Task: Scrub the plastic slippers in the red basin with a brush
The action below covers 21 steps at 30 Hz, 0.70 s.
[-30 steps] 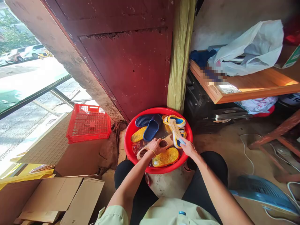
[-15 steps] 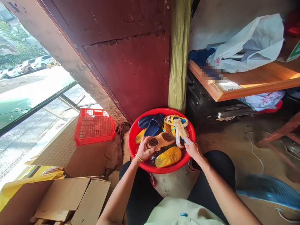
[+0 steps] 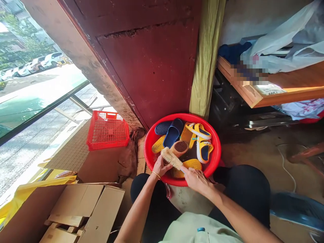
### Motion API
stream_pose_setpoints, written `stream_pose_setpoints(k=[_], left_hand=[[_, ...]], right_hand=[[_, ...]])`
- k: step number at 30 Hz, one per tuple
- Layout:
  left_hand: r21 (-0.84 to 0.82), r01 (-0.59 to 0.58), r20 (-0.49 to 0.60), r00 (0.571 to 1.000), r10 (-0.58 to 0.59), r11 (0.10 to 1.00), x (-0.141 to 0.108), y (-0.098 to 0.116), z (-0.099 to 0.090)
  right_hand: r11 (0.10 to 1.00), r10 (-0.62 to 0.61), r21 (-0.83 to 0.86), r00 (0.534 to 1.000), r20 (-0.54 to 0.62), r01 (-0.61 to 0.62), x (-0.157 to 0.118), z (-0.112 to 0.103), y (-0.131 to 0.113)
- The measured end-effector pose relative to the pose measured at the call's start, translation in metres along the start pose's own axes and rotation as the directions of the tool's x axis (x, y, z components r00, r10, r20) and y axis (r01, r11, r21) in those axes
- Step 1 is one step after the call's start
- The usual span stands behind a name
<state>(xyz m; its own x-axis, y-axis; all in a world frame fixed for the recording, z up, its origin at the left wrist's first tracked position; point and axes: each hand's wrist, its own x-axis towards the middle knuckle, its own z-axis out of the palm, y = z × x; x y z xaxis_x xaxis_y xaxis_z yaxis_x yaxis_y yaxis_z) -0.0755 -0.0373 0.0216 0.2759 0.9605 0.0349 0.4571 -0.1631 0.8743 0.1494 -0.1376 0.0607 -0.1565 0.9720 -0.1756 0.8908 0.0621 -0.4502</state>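
My left hand [image 3: 162,166] is closed round the near end of a tan slipper [image 3: 180,147], whose brown patterned sole faces up. In my right hand [image 3: 196,179] is a scrub brush [image 3: 170,158] with pale bristles; its head lies across the slipper's near part, close to my left fingers. Both hands are over a red basin [image 3: 217,148] holding dark water. In it lie dark blue slippers [image 3: 173,132], yellow-and-white sandals [image 3: 204,148], and a yellow sole [image 3: 193,164] partly covered by the brush and my right hand.
Left of the basin stands a red plastic crate [image 3: 108,131] on cardboard. An open cardboard box [image 3: 76,206] is at the lower left. A maroon door [image 3: 152,67] rises behind the basin. To the right, a wooden table [image 3: 291,98] carries a white plastic bag [image 3: 278,50].
My right hand has brought the brush leftward from over the sandals onto the tan slipper. My left hand still grips the slipper. The whole view has shifted, so the basin appears farther right.
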Motion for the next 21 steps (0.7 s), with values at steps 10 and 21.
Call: stream_pose_setpoints(k=[10, 21], left_hand=[[0.004, 0.027, 0.052, 0.998, -0.028, 1.000, 0.008, -0.006, 0.001], [-0.529, 0.201, -0.023, 0.968, -0.251, 0.824, 0.012, -0.010, -0.006]], right_hand=[[0.976, 0.219, 0.022, 0.975, -0.047, -0.218, 0.076, 0.006, 0.054], [0.964, 0.232, 0.141, 0.972, -0.037, -0.225, 0.071, -0.004, 0.050]])
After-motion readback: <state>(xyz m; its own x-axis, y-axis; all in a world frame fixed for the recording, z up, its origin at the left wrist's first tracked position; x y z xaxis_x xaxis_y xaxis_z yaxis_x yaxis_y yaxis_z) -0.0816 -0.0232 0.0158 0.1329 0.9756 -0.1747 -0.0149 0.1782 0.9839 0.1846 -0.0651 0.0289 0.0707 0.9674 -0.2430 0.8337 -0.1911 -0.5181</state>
